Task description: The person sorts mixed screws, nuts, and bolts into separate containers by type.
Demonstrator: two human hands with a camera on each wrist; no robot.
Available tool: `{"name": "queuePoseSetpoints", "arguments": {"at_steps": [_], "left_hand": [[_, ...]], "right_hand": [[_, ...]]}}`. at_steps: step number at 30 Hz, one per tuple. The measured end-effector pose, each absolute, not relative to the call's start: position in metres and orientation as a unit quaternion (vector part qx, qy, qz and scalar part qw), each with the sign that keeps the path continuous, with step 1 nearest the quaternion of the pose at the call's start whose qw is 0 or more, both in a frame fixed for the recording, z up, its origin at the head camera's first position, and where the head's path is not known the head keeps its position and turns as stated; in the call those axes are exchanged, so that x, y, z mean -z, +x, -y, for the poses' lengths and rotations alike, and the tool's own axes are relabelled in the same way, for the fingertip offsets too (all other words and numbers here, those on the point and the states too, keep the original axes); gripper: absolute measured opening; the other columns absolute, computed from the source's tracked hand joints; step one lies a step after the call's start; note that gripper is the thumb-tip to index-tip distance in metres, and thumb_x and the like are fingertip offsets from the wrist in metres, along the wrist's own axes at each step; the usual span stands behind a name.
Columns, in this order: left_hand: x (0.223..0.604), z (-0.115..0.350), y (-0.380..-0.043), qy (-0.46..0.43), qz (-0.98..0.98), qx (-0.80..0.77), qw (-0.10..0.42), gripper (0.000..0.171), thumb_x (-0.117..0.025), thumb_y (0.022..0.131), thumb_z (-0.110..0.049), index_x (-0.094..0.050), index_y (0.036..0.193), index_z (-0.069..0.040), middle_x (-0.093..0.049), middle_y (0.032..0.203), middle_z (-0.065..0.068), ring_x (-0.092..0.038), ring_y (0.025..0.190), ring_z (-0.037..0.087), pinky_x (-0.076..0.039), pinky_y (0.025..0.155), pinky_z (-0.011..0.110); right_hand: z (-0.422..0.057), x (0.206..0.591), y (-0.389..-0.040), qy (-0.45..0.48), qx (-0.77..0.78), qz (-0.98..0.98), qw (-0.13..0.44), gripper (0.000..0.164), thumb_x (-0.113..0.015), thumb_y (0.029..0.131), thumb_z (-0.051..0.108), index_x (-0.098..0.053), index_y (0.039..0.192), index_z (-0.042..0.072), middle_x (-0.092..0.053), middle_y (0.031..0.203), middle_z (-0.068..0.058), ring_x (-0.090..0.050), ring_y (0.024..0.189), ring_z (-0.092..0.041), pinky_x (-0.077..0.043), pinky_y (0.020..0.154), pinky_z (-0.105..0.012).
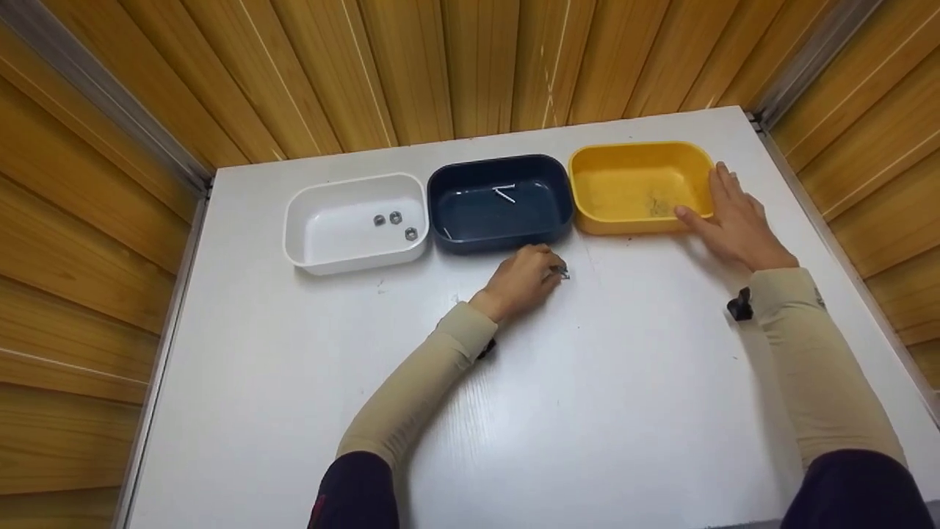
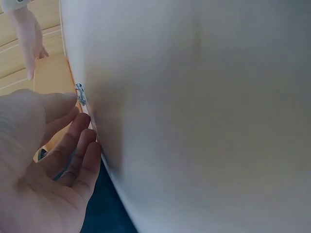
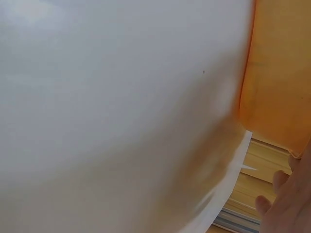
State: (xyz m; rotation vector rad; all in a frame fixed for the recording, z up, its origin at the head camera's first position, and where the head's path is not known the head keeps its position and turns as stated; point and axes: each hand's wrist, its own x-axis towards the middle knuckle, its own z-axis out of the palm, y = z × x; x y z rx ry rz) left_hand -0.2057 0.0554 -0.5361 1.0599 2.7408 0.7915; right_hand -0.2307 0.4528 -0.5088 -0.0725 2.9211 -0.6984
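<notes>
A small metal piece (image 1: 563, 272) sits at the fingertips of the left hand (image 1: 523, 283), pinched between thumb and fingers; whether it also touches the table (image 1: 587, 411) cannot be told. It is in the table's far half, just in front of the gap between the navy box (image 1: 507, 239) and the yellow box (image 1: 624, 226). The right hand (image 1: 742, 228) is spread wide at the yellow box's front right corner, the thumb at the front rim and the fingers straight along the right wall. A small cluster (image 1: 659, 207) lies in that box toward the front, too faint to make out. The navy box holds two thin rods (image 1: 504, 195) lying close together right of its middle, and another thin piece (image 1: 447, 233) in its front left corner. Just left of it, the white box (image 1: 323, 224) has three nuts (image 1: 396, 217) in its right half. The three boxes stand in a row along the table's far edge, yellow nearest the far right corner. Wood-panelled walls (image 1: 481, 66) rise beyond.
</notes>
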Motion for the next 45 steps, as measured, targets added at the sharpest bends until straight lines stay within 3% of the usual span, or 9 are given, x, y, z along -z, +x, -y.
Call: {"name": "queuePoseSetpoints", "arguments": {"at_steps": [5, 11, 29, 38, 45], "left_hand": [[0.538, -0.057, -0.211, 0.353, -0.893, -0.276, 0.048, 0.018, -0.072, 0.102, -0.017, -0.083, 0.115, -0.012, -0.076, 0.113, 0.003, -0.071, 0.110, 0.017, -0.056, 0.099, 0.027], [0.538, -0.060, -0.215, 0.370, -0.883, -0.288, 0.038, 0.015, -0.076, 0.100, -0.016, -0.084, 0.110, -0.010, -0.077, 0.109, 0.006, -0.072, 0.106, 0.019, -0.058, 0.096, 0.030], [0.539, -0.062, -0.218, 0.366, -0.888, -0.273, 0.048, 0.015, -0.077, 0.100, -0.018, -0.087, 0.111, -0.016, -0.078, 0.109, 0.002, -0.073, 0.106, 0.016, -0.058, 0.096, 0.028], [0.538, -0.059, -0.216, 0.364, -0.890, -0.268, 0.056, 0.012, -0.077, 0.100, -0.019, -0.087, 0.106, -0.014, -0.077, 0.107, 0.002, -0.072, 0.103, 0.016, -0.057, 0.093, 0.027], [0.533, -0.059, -0.215, 0.362, -0.892, -0.266, 0.053, 0.013, -0.076, 0.101, -0.018, -0.086, 0.107, -0.013, -0.077, 0.109, 0.002, -0.072, 0.105, 0.015, -0.057, 0.095, 0.027]], "right_hand": [[-0.452, 0.509, -0.231, -0.026, 0.236, -0.969, 0.073, 0.103, -0.040, 0.106, 0.071, 0.018, 0.168, 0.013, 0.026, 0.176, -0.006, 0.013, 0.165, -0.042, 0.003, 0.129, -0.070], [-0.452, 0.508, -0.231, -0.022, 0.236, -0.968, 0.080, 0.105, -0.039, 0.105, 0.072, 0.020, 0.168, 0.013, 0.026, 0.177, -0.007, 0.010, 0.165, -0.044, 0.003, 0.129, -0.070], [-0.452, 0.508, -0.230, -0.019, 0.240, -0.968, 0.077, 0.104, -0.040, 0.105, 0.071, 0.019, 0.168, 0.013, 0.025, 0.177, -0.006, 0.001, 0.161, -0.056, -0.004, 0.126, -0.076], [-0.452, 0.513, -0.229, -0.040, 0.240, -0.968, 0.057, 0.103, -0.041, 0.107, 0.068, 0.016, 0.169, 0.008, 0.021, 0.178, -0.012, 0.018, 0.165, -0.036, 0.010, 0.133, -0.057], [-0.452, 0.509, -0.228, -0.040, 0.249, -0.966, 0.062, 0.101, -0.041, 0.107, 0.068, 0.017, 0.169, 0.012, 0.023, 0.178, -0.006, 0.019, 0.165, -0.036, 0.005, 0.132, -0.065]]}}
